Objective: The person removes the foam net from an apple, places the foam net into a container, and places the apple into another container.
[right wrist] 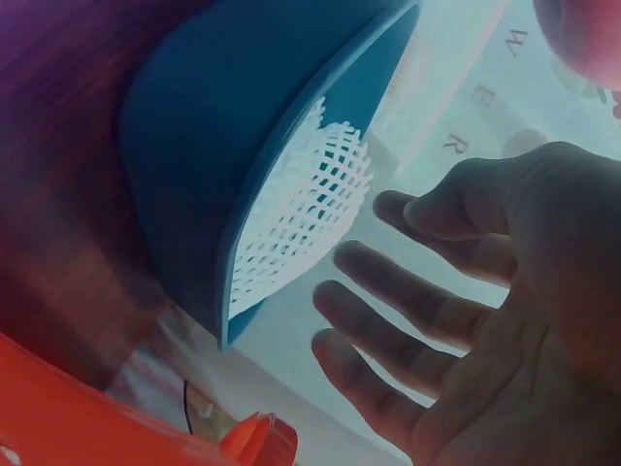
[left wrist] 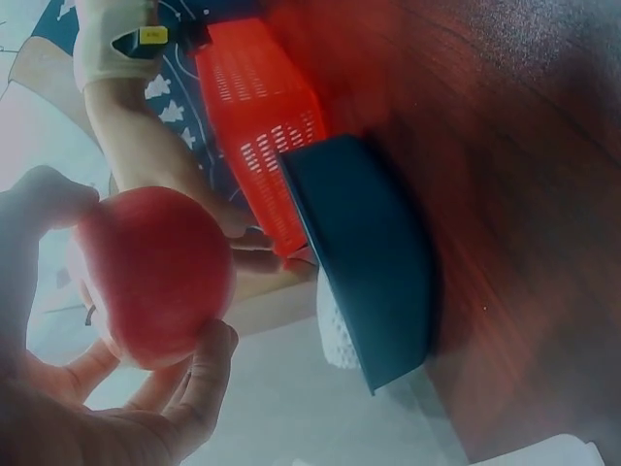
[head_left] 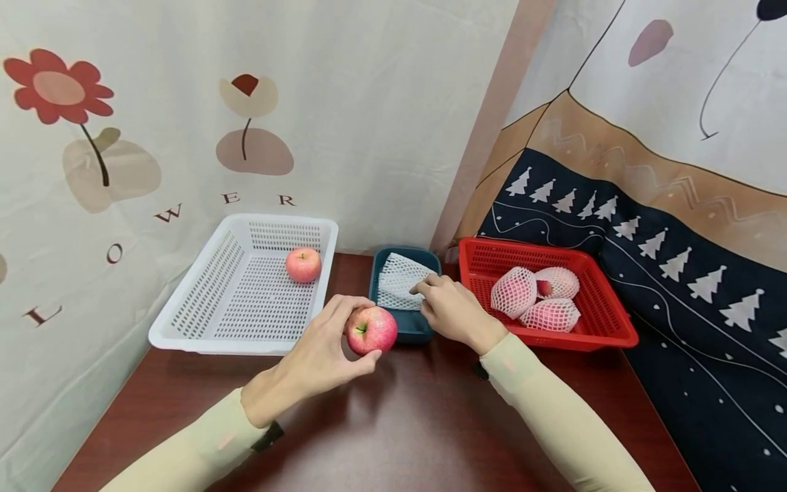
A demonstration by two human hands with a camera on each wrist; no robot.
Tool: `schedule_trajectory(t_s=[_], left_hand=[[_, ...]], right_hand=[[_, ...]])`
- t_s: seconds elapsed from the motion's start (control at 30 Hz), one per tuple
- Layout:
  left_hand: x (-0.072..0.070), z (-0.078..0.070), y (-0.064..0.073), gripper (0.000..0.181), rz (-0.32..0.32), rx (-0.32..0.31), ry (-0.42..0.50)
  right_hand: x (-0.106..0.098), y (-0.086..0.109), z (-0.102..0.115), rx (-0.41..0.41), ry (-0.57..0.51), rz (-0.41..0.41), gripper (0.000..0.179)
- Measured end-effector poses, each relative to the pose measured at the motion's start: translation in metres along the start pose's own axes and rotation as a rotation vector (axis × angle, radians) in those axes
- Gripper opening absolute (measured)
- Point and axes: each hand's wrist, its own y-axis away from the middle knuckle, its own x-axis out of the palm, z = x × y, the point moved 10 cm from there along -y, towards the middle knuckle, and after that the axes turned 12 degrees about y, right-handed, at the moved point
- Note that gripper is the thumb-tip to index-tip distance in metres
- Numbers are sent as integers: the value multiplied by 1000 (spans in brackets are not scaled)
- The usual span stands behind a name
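Note:
My left hand (head_left: pixel 328 345) grips a bare red apple (head_left: pixel 371 331) between thumb and fingers, in front of the dark teal bin (head_left: pixel 413 326). In the left wrist view the apple (left wrist: pixel 160 277) is held around its sides. White foam fruit nets (head_left: pixel 398 280) lie in the teal bin, their mesh (right wrist: pixel 306 209) rising to its rim in the right wrist view. Over the bin's right side hovers my right hand (head_left: pixel 451 307). Its fingers (right wrist: pixel 388 320) are spread and loosely bent beside the netting, with nothing between them.
A white basket (head_left: pixel 184 335) on the left holds one bare apple (head_left: pixel 303 264). On the right, a red basket (head_left: pixel 590 340) contains several apples in foam nets (head_left: pixel 514 292). All stand on a dark reddish-brown table (head_left: pixel 424 417), with printed cloth (head_left: pixel 381 137) behind.

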Motion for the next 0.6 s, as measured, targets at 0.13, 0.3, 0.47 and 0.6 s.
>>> schedule_trajectory(t_s=[0.13, 0.3, 0.47, 0.6], left_hand=[[-3, -1, -1, 76, -4, -2, -4], [-9, -1, -2, 77, -5, -19, -8], [-15, -3, -5, 77, -6, -12, -18], [-21, -4, -8, 76, -15, -10, -30]], right_hand=[[-4, 6, 2, -12, 1, -45, 32], [-8, 15, 4, -22, -23, -86, 34], [-11, 23, 3, -22, -34, -110, 36], [-13, 28, 1, -20, -35, -125, 39]])
